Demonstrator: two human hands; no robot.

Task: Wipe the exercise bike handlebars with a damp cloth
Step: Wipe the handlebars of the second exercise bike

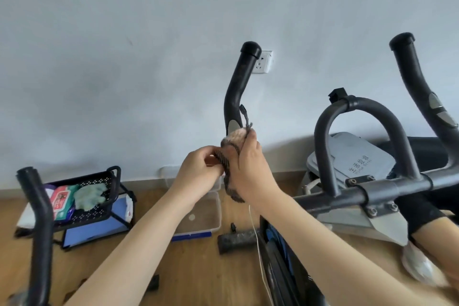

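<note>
A pinkish cloth [232,138] with a dark striped border is wrapped around the lower part of the bike's left handlebar [238,87], a black curved bar that rises toward the wall. My right hand [248,169] grips the cloth against the bar. My left hand [198,169] pinches the cloth's striped edge just to the left. The right handlebar [412,77] rises at the far right. A loop-shaped centre bar [357,117] and the crossbar [382,187] lie between them. The bar under the cloth is hidden.
A black mesh rack [99,208] with wipes and a green cloth stands on the wooden floor at left. A clear plastic tub [206,216] sits below my hands. A second black handlebar [37,218] is at the far left. A grey bin lid [360,156] and a wall socket [264,62] lie behind.
</note>
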